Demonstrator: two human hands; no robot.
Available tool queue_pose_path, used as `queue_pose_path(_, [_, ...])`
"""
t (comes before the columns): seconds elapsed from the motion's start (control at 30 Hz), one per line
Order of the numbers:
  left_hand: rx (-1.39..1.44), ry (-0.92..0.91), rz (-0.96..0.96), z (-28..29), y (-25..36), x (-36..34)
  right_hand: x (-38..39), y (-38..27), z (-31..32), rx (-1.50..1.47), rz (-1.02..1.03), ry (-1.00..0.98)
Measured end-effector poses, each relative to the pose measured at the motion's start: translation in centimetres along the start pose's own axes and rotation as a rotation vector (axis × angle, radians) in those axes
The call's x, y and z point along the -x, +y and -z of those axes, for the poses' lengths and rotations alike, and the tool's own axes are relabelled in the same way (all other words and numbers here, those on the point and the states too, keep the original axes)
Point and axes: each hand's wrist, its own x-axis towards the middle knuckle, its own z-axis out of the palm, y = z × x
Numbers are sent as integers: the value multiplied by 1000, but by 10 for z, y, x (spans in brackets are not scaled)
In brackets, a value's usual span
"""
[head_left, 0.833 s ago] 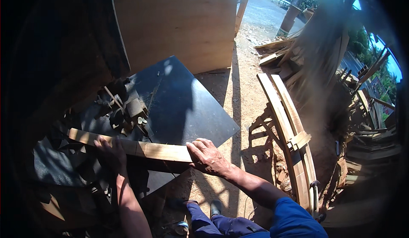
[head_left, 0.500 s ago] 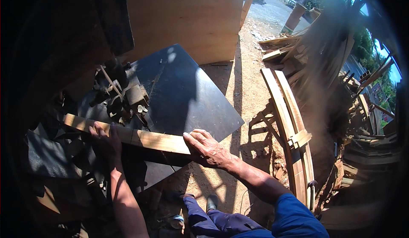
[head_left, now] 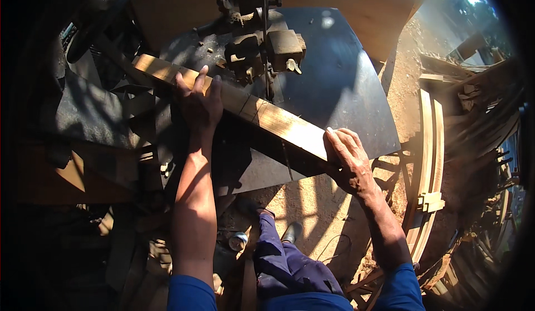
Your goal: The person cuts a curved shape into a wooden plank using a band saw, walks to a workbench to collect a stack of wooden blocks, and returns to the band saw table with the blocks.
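The left hand (head_left: 199,100) lies flat on a long wooden plank (head_left: 234,104), fingers spread open on its top. The plank runs slantwise across the dark metal saw table (head_left: 340,88), passing just in front of the blade guide assembly (head_left: 262,46). The right hand (head_left: 346,158) grips the plank's near end, fingers curled over it at the table's edge. Farther right, curved wooden pieces (head_left: 429,160) lie on sawdust-strewn ground (head_left: 304,202).

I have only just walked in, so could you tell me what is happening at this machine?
A person is working a long wooden plank across the dark metal saw table. The left hand lies flat on the plank's middle, and the right hand grips its near end. The plank sits just in front of the blade guide. Curved wooden pieces lie on the sawdust-covered ground.
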Motion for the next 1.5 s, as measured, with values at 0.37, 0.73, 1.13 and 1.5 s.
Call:
queue_pose_path(0.37, [203,-41,-25,3,5,0,5,2,11,-5,-60,-42])
queue_pose_path(0.73, [193,-216,16,18,20,-2,9,4,15,19,-51,-11])
queue_pose_path(1.13, [168,-288,-74,11,17,-8,19,7,12,74,-46,28])
queue_pose_path(1.5, [173,-248,-68,10,19,-9,21,10,8,71,-29,47])
